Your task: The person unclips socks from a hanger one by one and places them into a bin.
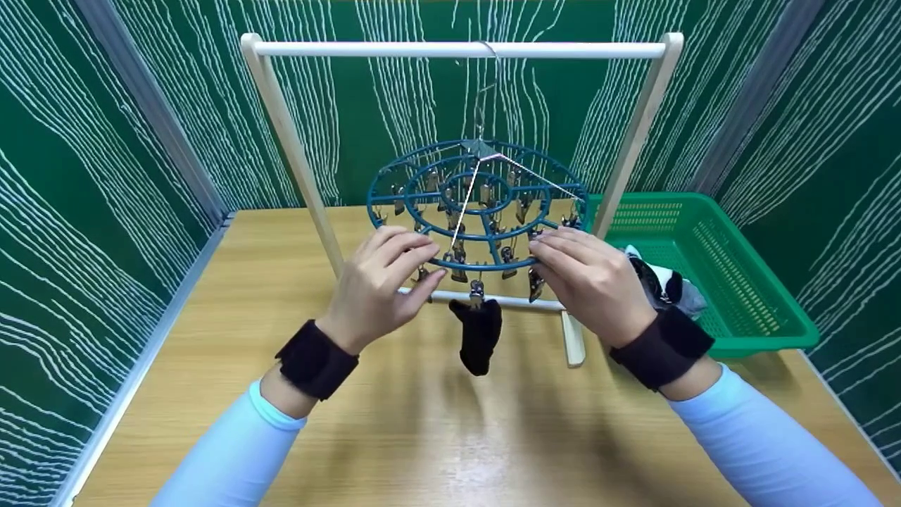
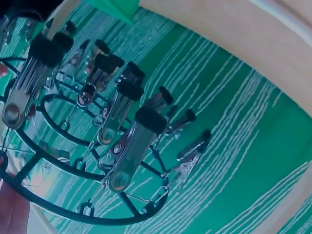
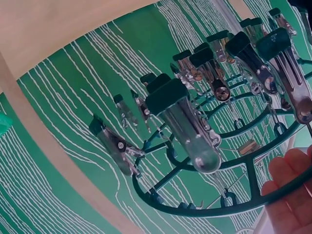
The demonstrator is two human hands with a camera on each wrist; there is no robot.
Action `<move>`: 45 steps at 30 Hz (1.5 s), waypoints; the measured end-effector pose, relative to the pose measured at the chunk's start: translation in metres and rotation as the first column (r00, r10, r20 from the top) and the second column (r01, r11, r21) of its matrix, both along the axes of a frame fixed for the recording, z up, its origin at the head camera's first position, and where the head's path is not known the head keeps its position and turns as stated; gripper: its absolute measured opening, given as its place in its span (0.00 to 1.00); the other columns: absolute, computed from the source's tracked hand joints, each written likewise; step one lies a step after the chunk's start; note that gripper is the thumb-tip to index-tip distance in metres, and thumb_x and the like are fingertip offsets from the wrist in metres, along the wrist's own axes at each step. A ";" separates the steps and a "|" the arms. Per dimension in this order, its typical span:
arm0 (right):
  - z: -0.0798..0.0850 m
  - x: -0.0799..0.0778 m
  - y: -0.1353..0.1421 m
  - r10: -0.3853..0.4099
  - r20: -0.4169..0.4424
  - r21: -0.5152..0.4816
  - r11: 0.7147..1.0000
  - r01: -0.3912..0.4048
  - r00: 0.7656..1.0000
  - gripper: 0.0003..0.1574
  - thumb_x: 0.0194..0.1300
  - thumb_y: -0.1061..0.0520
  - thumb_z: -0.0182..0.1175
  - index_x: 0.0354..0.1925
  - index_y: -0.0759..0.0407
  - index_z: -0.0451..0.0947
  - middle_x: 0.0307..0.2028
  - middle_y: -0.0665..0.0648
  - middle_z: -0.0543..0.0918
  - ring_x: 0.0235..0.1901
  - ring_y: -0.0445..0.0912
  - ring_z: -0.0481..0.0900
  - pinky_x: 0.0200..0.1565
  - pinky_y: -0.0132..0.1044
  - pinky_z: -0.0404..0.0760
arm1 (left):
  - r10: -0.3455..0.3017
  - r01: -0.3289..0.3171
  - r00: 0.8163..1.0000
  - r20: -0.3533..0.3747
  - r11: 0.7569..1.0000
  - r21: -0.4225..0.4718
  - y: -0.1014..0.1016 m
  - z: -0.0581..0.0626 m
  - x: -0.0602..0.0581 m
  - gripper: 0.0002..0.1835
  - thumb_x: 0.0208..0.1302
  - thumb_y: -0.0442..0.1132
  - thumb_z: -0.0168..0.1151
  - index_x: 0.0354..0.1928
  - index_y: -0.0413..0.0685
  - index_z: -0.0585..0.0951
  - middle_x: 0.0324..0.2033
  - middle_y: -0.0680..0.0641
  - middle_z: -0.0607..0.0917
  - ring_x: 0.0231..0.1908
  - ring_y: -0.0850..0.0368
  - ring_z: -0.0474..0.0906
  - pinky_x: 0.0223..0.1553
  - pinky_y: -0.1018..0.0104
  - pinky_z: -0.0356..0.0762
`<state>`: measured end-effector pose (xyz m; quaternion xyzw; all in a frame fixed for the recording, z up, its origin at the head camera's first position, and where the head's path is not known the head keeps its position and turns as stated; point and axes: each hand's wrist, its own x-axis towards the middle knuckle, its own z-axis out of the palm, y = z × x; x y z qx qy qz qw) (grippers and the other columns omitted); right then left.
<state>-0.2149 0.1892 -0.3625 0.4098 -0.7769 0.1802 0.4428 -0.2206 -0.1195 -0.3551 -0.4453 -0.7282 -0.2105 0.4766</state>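
Observation:
A round blue clip hanger (image 1: 486,238) hangs by its hook in front of me, with several metal clips under its rings. One clip (image 1: 477,291) at the near rim holds a small black sock (image 1: 481,338). My left hand (image 1: 380,282) touches the rim's near left, fingers lightly bent and thumb spread below. At the near right, my right hand (image 1: 588,278) rests its fingertips on the rim, its thumb hidden. In the right wrist view its extended fingers (image 3: 287,190) lie behind the rim. Clips (image 2: 134,151) fill much of the left wrist view.
A rack with a white top bar (image 1: 366,48) and wooden posts (image 1: 637,134) carries the hanger. To the right, a green basket (image 1: 757,282) contains black, white and grey cloth pieces (image 1: 665,282). Green walls (image 1: 56,211) with white lines surround the wooden table (image 1: 267,246).

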 end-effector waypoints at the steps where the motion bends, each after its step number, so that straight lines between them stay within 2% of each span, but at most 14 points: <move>1: 0.000 0.000 0.001 -0.001 -0.001 -0.001 1.000 0.001 1.000 0.18 0.58 0.74 0.76 0.49 0.70 0.90 0.45 0.69 0.93 0.47 0.62 0.93 0.54 0.61 0.89 | -0.002 0.002 1.000 -0.029 1.000 0.009 0.002 -0.001 0.001 0.14 0.62 0.37 0.81 0.46 0.38 0.90 0.42 0.40 0.91 0.46 0.43 0.85 0.50 0.52 0.88; 5: -0.001 -0.003 0.002 0.001 -0.008 -0.013 1.000 -0.001 1.000 0.19 0.57 0.76 0.76 0.48 0.71 0.90 0.44 0.69 0.93 0.46 0.63 0.93 0.54 0.60 0.90 | -0.037 0.040 0.990 -0.136 0.999 0.015 0.009 -0.008 0.006 0.12 0.67 0.42 0.76 0.44 0.40 0.88 0.40 0.42 0.88 0.43 0.45 0.84 0.46 0.55 0.86; 8: -0.001 -0.004 0.003 -0.001 -0.012 -0.020 1.000 0.001 1.000 0.19 0.56 0.76 0.75 0.48 0.71 0.90 0.43 0.69 0.93 0.45 0.63 0.93 0.53 0.60 0.90 | -0.094 0.095 0.987 -0.131 0.995 0.003 0.018 -0.015 0.012 0.11 0.70 0.41 0.74 0.42 0.39 0.86 0.37 0.43 0.87 0.38 0.48 0.83 0.42 0.60 0.87; 11: 0.000 -0.005 0.005 -0.011 -0.010 -0.011 1.000 0.011 1.000 0.18 0.57 0.76 0.75 0.47 0.71 0.90 0.43 0.69 0.93 0.46 0.63 0.93 0.54 0.60 0.89 | -0.123 0.123 0.992 -0.021 0.992 0.001 0.027 -0.024 0.020 0.11 0.69 0.39 0.75 0.43 0.37 0.86 0.37 0.43 0.89 0.37 0.50 0.86 0.42 0.64 0.89; 13: 0.001 -0.005 0.005 -0.016 -0.010 -0.005 1.000 0.016 1.000 0.17 0.58 0.75 0.75 0.47 0.71 0.90 0.43 0.69 0.93 0.46 0.63 0.93 0.55 0.60 0.89 | -0.111 0.111 0.991 0.078 0.994 0.006 0.032 -0.030 0.024 0.13 0.67 0.37 0.76 0.46 0.36 0.86 0.38 0.42 0.90 0.38 0.50 0.88 0.44 0.63 0.90; 16: 0.001 -0.005 0.005 -0.007 -0.018 -0.020 1.000 0.007 1.000 0.18 0.57 0.76 0.75 0.47 0.71 0.90 0.43 0.69 0.93 0.46 0.63 0.93 0.55 0.59 0.89 | -0.071 0.071 0.969 0.237 0.997 0.009 0.037 -0.036 0.028 0.16 0.67 0.37 0.77 0.51 0.33 0.85 0.42 0.40 0.92 0.43 0.48 0.90 0.50 0.60 0.91; 19: 0.000 -0.005 0.006 -0.001 -0.025 -0.035 0.999 0.000 1.000 0.20 0.55 0.77 0.75 0.47 0.70 0.90 0.43 0.68 0.93 0.45 0.63 0.93 0.55 0.58 0.90 | -0.052 0.051 0.921 0.386 0.999 0.013 0.043 -0.037 0.029 0.20 0.70 0.38 0.75 0.54 0.30 0.84 0.45 0.37 0.92 0.47 0.45 0.91 0.55 0.56 0.91; 24: 0.000 -0.004 0.009 -0.013 -0.011 -0.021 1.000 0.012 1.000 0.19 0.57 0.76 0.75 0.48 0.71 0.90 0.44 0.69 0.93 0.47 0.64 0.93 0.56 0.59 0.89 | -0.080 0.058 0.791 0.607 0.997 0.057 0.051 -0.035 0.026 0.24 0.74 0.42 0.72 0.60 0.28 0.83 0.54 0.34 0.91 0.55 0.42 0.90 0.60 0.53 0.88; 27: 0.000 -0.005 0.008 -0.004 -0.018 -0.035 0.999 0.003 1.000 0.20 0.55 0.77 0.76 0.48 0.70 0.90 0.44 0.68 0.93 0.46 0.64 0.93 0.56 0.58 0.89 | -0.113 0.075 0.715 0.690 0.994 0.085 0.054 -0.033 0.022 0.24 0.75 0.42 0.71 0.62 0.29 0.82 0.56 0.33 0.90 0.58 0.42 0.89 0.63 0.51 0.86; 30: 0.000 -0.005 0.007 0.009 -0.040 -0.060 0.998 -0.011 0.999 0.23 0.52 0.79 0.76 0.48 0.70 0.90 0.43 0.68 0.93 0.45 0.64 0.93 0.56 0.57 0.89 | -0.135 0.095 0.674 0.726 0.991 0.096 0.057 -0.030 0.018 0.22 0.76 0.41 0.69 0.61 0.28 0.83 0.56 0.33 0.91 0.59 0.41 0.89 0.63 0.49 0.86; 32: -0.001 -0.005 0.007 0.016 -0.052 -0.073 0.997 -0.020 0.999 0.24 0.51 0.79 0.76 0.48 0.69 0.90 0.43 0.68 0.94 0.45 0.64 0.93 0.57 0.56 0.89 | -0.144 0.105 0.666 0.732 0.990 0.099 0.058 -0.029 0.016 0.21 0.77 0.40 0.68 0.59 0.27 0.85 0.55 0.33 0.91 0.58 0.41 0.90 0.62 0.49 0.87; 36: -0.001 -0.005 0.006 0.023 -0.054 -0.083 0.996 -0.027 0.998 0.23 0.52 0.79 0.76 0.48 0.69 0.91 0.43 0.67 0.94 0.45 0.63 0.93 0.57 0.56 0.89 | -0.149 0.114 0.675 0.722 0.989 0.097 0.060 -0.028 0.013 0.18 0.76 0.39 0.69 0.55 0.28 0.87 0.52 0.34 0.92 0.56 0.43 0.91 0.59 0.51 0.89; 42: 0.000 -0.003 0.008 0.007 -0.039 -0.065 0.998 -0.009 0.999 0.22 0.52 0.77 0.77 0.48 0.69 0.91 0.44 0.68 0.94 0.47 0.63 0.93 0.57 0.57 0.89 | -0.158 0.131 0.730 0.665 0.987 0.091 0.061 -0.031 0.009 0.15 0.72 0.38 0.74 0.51 0.32 0.90 0.46 0.38 0.94 0.49 0.46 0.93 0.51 0.55 0.92; 45: 0.000 -0.001 0.008 -0.005 -0.031 -0.053 0.999 0.004 1.000 0.21 0.54 0.76 0.77 0.48 0.69 0.91 0.45 0.68 0.93 0.48 0.63 0.93 0.57 0.57 0.89 | -0.159 0.135 0.745 0.647 0.987 0.087 0.062 -0.031 0.007 0.13 0.71 0.37 0.75 0.49 0.32 0.90 0.44 0.38 0.95 0.46 0.47 0.94 0.49 0.55 0.92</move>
